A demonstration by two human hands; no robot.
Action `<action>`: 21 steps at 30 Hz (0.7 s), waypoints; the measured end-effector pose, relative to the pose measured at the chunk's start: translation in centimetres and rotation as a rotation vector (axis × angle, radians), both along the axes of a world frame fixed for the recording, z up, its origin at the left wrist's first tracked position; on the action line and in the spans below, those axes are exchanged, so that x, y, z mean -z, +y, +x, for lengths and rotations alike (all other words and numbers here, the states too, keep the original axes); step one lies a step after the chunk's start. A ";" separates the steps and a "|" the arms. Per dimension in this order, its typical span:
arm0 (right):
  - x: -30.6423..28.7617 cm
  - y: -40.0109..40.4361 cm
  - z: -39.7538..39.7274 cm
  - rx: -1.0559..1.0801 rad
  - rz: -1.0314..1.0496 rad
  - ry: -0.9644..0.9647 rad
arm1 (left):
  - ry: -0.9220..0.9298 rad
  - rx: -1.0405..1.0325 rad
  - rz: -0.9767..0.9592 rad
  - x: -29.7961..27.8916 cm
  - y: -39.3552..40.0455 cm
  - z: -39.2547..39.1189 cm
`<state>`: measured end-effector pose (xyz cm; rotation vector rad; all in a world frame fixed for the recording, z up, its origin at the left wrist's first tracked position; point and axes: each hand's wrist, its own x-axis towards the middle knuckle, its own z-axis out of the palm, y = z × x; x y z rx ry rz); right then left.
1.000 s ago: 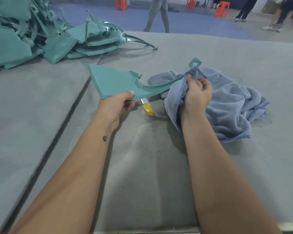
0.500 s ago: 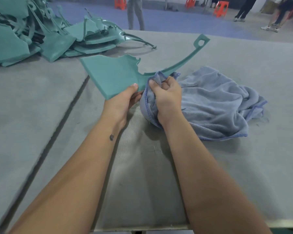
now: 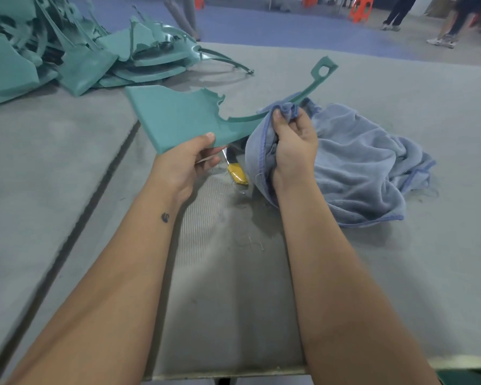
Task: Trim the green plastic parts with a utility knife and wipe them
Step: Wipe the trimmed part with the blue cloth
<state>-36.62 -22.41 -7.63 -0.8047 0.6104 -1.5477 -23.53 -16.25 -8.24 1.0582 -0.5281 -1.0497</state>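
My left hand (image 3: 189,159) grips the near edge of a green plastic part (image 3: 178,118), a flat panel with a long curved arm ending in a holed tab at the upper right. My right hand (image 3: 295,143) holds a bunched fold of the blue cloth (image 3: 356,162) wrapped round the curved arm near its middle. The rest of the cloth lies crumpled on the table to the right. A yellow utility knife (image 3: 237,173) lies on the table between my hands, its blade end partly hidden under the part.
A heap of green plastic parts (image 3: 67,51) fills the far left of the grey felt-covered table (image 3: 67,190). A dark seam runs diagonally across the table on the left. People's legs and orange stools (image 3: 360,9) show on the floor beyond.
My right hand with the cloth has slid outward along the curved arm, away from the panel. The yellow knife, hidden half a second ago, shows again between my hands.
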 end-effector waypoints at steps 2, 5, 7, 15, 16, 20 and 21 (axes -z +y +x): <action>-0.1 -0.1 -0.1 -0.009 0.008 -0.027 | 0.014 0.017 0.007 0.0 0.0 -0.2; -0.4 -0.3 -0.5 0.018 0.049 -0.090 | 0.005 0.023 0.017 -0.1 0.0 -0.2; -0.6 -0.6 -1.3 0.041 0.073 -0.154 | -0.032 0.030 0.042 0.0 0.1 -0.1; -1.0 -1.3 -3.4 0.190 0.252 0.081 | -0.153 0.150 0.048 0.4 0.6 -0.6; -1.0 -1.4 -3.6 0.222 0.253 0.105 | -0.187 0.202 0.032 0.3 0.8 -0.5; -0.9 -1.7 -4.6 0.324 0.249 0.098 | -0.045 0.442 -0.056 0.0 1.8 1.2; -1.0 -1.6 -4.8 0.325 0.253 0.104 | 0.014 0.484 -0.074 0.0 1.9 1.6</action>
